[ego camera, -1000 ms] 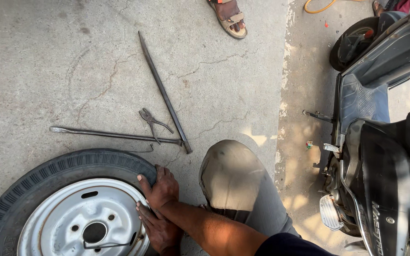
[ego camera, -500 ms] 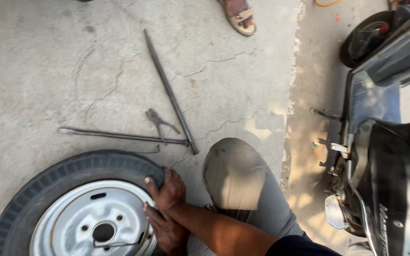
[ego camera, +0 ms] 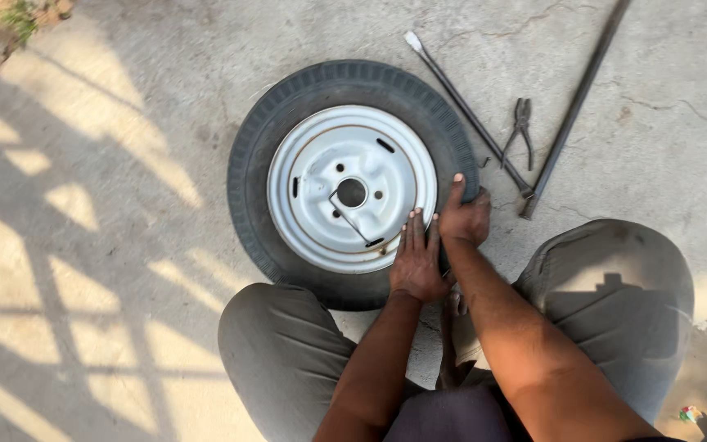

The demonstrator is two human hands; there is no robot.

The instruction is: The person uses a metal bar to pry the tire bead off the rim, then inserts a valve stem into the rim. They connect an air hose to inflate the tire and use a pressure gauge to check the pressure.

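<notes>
A small black tyre (ego camera: 281, 123) on a white steel wheel rim (ego camera: 321, 172) lies flat on the concrete in front of my knees. My left hand (ego camera: 417, 258) presses palm-down on the lower right of the tyre where it meets the rim, fingers together. My right hand (ego camera: 463, 217) sits beside it, gripping the tyre's right edge with the fingers curled over it. A thin bent wire (ego camera: 352, 219) lies across the rim's centre.
Two long metal tyre levers (ego camera: 468, 115) (ego camera: 574, 102) lie on the ground right of the tyre, meeting near its edge. A pair of pliers (ego camera: 521, 131) rests between them. Cracked concrete surrounds everything; a dirt patch with weeds (ego camera: 10, 24) is at the top left.
The view has swung left and down, bringing the whole tyre into the middle; the scooter has left the view. Both hands stay on the tyre's right edge.
</notes>
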